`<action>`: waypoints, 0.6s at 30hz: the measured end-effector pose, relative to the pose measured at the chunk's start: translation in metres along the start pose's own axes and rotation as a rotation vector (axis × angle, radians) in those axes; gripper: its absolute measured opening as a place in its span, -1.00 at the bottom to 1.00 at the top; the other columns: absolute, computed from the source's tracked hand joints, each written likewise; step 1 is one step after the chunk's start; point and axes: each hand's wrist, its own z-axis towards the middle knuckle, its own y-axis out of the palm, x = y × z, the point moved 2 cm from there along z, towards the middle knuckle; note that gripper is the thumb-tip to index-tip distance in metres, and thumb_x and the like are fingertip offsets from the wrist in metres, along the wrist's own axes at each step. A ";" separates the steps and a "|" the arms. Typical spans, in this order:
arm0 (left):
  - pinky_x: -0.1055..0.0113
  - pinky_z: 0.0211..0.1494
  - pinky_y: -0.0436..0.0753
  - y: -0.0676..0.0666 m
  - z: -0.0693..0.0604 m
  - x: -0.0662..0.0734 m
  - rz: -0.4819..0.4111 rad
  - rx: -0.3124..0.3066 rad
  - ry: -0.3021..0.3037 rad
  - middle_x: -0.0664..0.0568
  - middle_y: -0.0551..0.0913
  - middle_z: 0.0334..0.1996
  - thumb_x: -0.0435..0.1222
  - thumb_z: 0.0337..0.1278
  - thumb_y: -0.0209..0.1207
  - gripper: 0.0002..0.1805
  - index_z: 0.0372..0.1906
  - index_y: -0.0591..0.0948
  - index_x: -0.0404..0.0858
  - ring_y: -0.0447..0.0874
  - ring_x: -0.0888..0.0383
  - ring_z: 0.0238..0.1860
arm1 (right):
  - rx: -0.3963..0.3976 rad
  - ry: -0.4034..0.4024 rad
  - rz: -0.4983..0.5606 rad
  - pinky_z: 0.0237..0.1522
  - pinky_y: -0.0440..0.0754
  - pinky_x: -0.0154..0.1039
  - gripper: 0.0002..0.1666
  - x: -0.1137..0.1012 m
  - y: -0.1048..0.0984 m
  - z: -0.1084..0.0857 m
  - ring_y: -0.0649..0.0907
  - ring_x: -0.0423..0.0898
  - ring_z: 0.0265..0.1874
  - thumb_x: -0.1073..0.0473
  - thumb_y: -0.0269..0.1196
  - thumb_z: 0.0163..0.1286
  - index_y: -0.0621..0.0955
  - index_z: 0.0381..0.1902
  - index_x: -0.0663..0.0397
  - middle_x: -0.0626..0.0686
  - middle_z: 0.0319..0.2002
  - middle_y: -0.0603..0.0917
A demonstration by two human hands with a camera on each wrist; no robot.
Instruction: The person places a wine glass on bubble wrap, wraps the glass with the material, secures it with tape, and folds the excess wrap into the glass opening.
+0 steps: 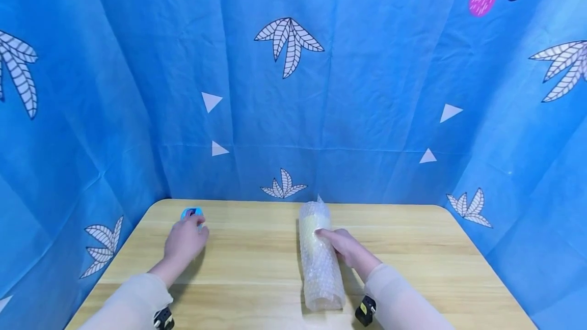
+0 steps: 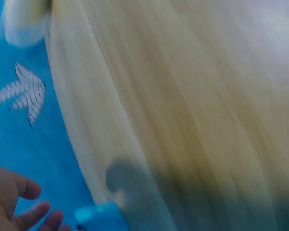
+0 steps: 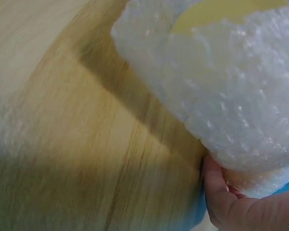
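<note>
We see the bubble-wrap roll [image 1: 323, 279] lying lengthwise, near to far, just right of the middle of the table [image 1: 257, 258], its far end close to the far edge and something yellow showing through; our right hand [image 1: 346, 248] grips it from the right, thumb over the top, fingers down its side. At the far left, our left hand [image 1: 187, 238] is at the small blue thing [image 2: 102, 217]; its fingers look loosely spread and not closed round anything, though whether they touch it we cannot tell. We judge the step in hand to be steadying the roll while reaching for the blue thing; the next move, as we read it, calls for a left-hand pinch on that piece, with the right grip firm enough to stop rolling yet light on the wrap.
</note>
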 end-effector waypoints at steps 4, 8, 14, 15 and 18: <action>-0.20 -0.30 0.55 -0.006 0.004 -0.025 0.056 0.036 -0.110 -0.45 0.57 -0.12 -0.22 0.31 0.05 -0.57 0.04 0.54 -0.53 0.49 -0.40 -0.11 | -0.008 -0.002 0.004 -0.14 0.71 -0.12 -0.43 0.001 0.001 0.001 0.68 -0.02 -0.29 -0.04 0.28 0.31 0.57 -0.08 0.44 0.17 -0.24 0.68; -0.12 -0.35 0.50 -0.011 0.007 -0.040 0.084 -0.013 -0.201 -0.45 0.52 -0.25 -0.15 0.34 0.01 -0.51 -0.08 0.49 -0.61 0.45 -0.37 -0.19 | -0.002 -0.001 0.000 -0.15 0.71 -0.13 -0.45 0.003 0.002 0.002 0.68 -0.04 -0.30 -0.04 0.27 0.31 0.57 -0.09 0.43 0.15 -0.25 0.68; -0.07 -0.37 0.51 -0.007 0.014 -0.048 0.102 -0.121 -0.277 -0.50 0.52 -0.25 -0.04 0.39 -0.06 -0.38 -0.07 0.45 -0.67 0.46 -0.38 -0.19 | -0.001 0.002 -0.005 -0.12 0.70 -0.11 -0.45 0.003 0.003 0.002 0.68 -0.03 -0.30 -0.04 0.27 0.32 0.57 -0.08 0.43 0.16 -0.24 0.67; -0.08 -0.37 0.51 -0.007 0.015 -0.048 0.104 -0.131 -0.279 -0.50 0.51 -0.24 -0.04 0.39 -0.07 -0.37 -0.06 0.43 -0.67 0.46 -0.38 -0.19 | -0.004 -0.001 -0.006 -0.11 0.70 -0.11 -0.44 0.003 0.002 0.003 0.68 -0.03 -0.29 -0.04 0.27 0.33 0.56 -0.07 0.44 0.17 -0.23 0.67; -0.09 -0.34 0.52 -0.006 0.016 -0.047 0.106 -0.142 -0.273 -0.51 0.50 -0.24 -0.05 0.39 -0.08 -0.38 -0.07 0.42 -0.68 0.46 -0.40 -0.18 | -0.012 -0.009 -0.013 -0.07 0.70 -0.08 -0.40 0.002 0.002 0.003 0.67 -0.01 -0.27 -0.04 0.26 0.33 0.54 -0.02 0.48 0.19 -0.21 0.66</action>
